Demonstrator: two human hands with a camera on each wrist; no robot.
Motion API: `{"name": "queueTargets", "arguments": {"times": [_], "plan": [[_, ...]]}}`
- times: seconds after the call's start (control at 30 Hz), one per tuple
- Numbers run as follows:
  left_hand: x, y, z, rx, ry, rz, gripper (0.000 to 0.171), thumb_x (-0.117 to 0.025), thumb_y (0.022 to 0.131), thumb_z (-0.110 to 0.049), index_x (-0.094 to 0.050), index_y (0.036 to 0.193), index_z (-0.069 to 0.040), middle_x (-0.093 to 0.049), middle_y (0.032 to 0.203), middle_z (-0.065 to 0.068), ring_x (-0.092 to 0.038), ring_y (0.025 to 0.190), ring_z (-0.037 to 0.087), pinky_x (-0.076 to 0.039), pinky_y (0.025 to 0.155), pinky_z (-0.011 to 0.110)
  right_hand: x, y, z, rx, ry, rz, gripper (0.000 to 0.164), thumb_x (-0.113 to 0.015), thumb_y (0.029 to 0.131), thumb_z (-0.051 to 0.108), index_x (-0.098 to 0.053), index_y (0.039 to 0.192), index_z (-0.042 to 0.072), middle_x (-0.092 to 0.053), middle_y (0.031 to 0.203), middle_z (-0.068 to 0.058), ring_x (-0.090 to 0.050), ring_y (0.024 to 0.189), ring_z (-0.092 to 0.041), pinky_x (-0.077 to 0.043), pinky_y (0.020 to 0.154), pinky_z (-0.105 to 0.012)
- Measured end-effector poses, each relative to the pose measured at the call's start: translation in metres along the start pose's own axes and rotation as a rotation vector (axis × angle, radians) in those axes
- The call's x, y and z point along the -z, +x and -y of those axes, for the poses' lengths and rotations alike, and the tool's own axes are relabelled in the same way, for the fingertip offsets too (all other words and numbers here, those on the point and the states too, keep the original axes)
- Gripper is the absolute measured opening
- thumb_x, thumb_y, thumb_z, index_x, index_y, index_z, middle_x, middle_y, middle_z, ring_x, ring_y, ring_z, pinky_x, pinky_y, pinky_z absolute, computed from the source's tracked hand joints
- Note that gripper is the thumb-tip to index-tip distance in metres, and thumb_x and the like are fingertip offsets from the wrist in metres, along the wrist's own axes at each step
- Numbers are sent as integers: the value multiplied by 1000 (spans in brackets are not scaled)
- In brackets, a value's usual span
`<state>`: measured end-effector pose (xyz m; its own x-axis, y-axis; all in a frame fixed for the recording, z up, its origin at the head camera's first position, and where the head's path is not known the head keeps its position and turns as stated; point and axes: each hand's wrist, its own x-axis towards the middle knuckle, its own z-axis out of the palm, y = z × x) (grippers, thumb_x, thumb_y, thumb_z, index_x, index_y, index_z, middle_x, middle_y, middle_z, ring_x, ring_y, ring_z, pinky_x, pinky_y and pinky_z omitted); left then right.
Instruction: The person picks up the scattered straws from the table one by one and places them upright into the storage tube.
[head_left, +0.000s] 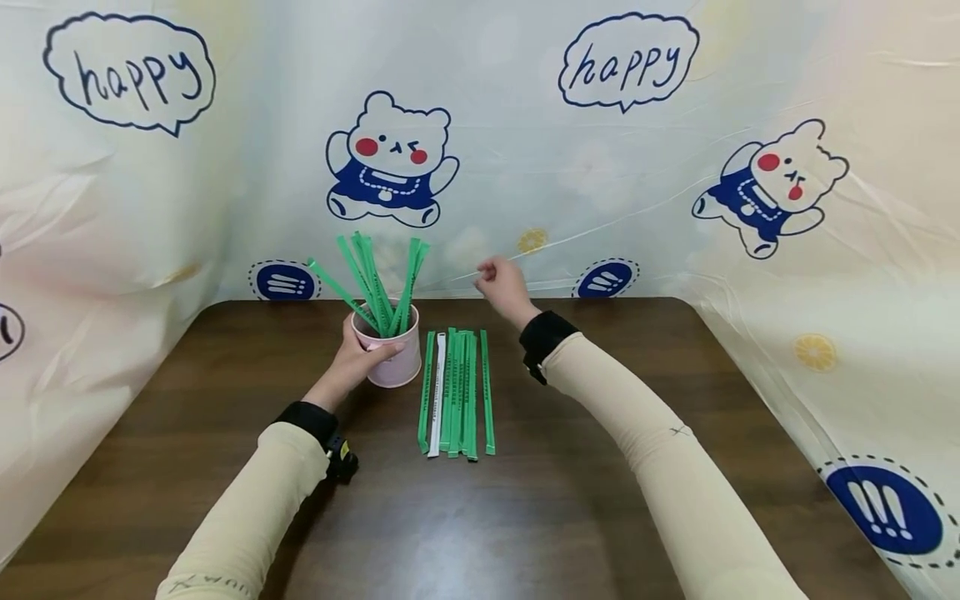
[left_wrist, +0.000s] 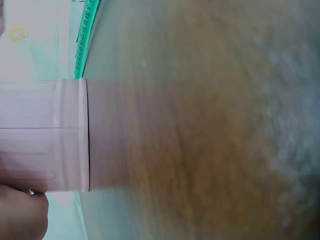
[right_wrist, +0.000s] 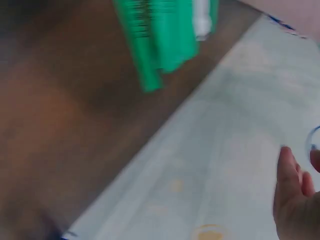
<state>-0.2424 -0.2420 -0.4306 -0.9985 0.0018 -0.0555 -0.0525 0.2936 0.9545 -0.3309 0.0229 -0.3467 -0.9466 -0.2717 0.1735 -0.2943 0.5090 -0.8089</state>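
My left hand (head_left: 355,358) grips a small pink bucket (head_left: 395,364) from its left side, thumb across the front. The bucket stands upright on the table, and its base shows sideways in the left wrist view. Several green paper-wrapped straws (head_left: 378,292) lean out of its top. Right of the bucket, more green wrapped straws (head_left: 460,392) lie side by side, with one white wrapped straw (head_left: 437,393) among them. My right hand (head_left: 506,287) is raised near the table's back edge, beyond the row, fingers loosely bent and holding nothing.
The dark wooden table (head_left: 450,533) has rounded back corners. Behind it and at both sides hangs a pale printed curtain (head_left: 510,150) with bears and speech bubbles, reaching close to the table's back edge.
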Motion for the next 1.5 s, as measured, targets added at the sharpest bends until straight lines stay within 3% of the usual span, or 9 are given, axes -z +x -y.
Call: {"name": "queueTargets", "arguments": {"times": [0.27,0.4,0.5,0.63,0.93,1.03,1.2,1.37,1.5], "plan": [[1,-4,0,23,-1,6,106,-65,94,-28,18,159,-15,-3,168,23,-14,154,42,-15,128,63,-15,-16,-44,-220,-110,213,29,-62,98,3,-60,125,-7,-62,129,-24,-68,104,-36,-59,94,-43],[-3,-3,2,31,-31,13,105,-65,93,-24,16,159,-13,-3,167,24,-13,154,43,-13,129,63,-26,-19,-60,-276,-155,213,3,-62,94,-2,-62,92,0,-62,96,-13,-66,79,-25,-61,81,-38],[-6,-3,2,30,-33,18,106,-65,93,-24,16,159,-13,-4,167,24,-14,154,42,-14,129,63,-33,-20,-69,-303,-164,211,34,-66,92,-3,-46,68,9,-42,71,-2,-52,59,-16,-60,72,-36],[-7,-4,0,18,-11,13,107,-66,93,-30,16,159,-16,-5,168,22,-16,153,41,-17,127,64,-40,-21,-70,-305,-207,234,56,-69,93,-1,-30,56,16,-27,56,3,-44,50,-13,-56,63,-30],[-3,0,-7,3,16,-1,106,-65,94,-33,17,159,-17,-5,167,23,-16,153,43,-18,126,66,-43,-15,-55,-300,-225,222,57,-53,98,-5,-21,57,18,-22,51,4,-47,48,-16,-44,53,-24],[-3,0,-9,5,14,7,107,-65,94,-31,18,159,-17,-5,167,23,-15,154,43,-17,126,66,-44,-14,-57,-325,-210,213,56,-53,97,-5,-21,58,19,-34,49,2,-46,47,-15,-45,53,-24],[-5,-10,-23,27,0,27,107,-65,93,-25,18,159,-13,-3,167,25,-13,155,44,-14,127,66,-42,-14,-62,-363,-197,208,58,-57,96,-3,-21,55,18,-25,49,3,-45,45,-16,-48,54,-26],[-4,-24,-40,32,-12,35,105,-64,93,-23,17,158,-7,-2,166,28,-12,154,47,-14,127,66,-30,-13,-56,-352,-141,173,54,-63,95,0,-30,55,16,-29,51,3,-57,54,-19,-61,70,-36],[-2,-18,-29,36,-13,27,106,-65,94,-26,18,158,-10,-1,167,27,-12,153,46,-16,126,67,-13,-8,-46,-328,-33,123,17,-61,95,-1,-55,79,2,-57,82,-9,-70,86,-32,-61,90,-46]]}}
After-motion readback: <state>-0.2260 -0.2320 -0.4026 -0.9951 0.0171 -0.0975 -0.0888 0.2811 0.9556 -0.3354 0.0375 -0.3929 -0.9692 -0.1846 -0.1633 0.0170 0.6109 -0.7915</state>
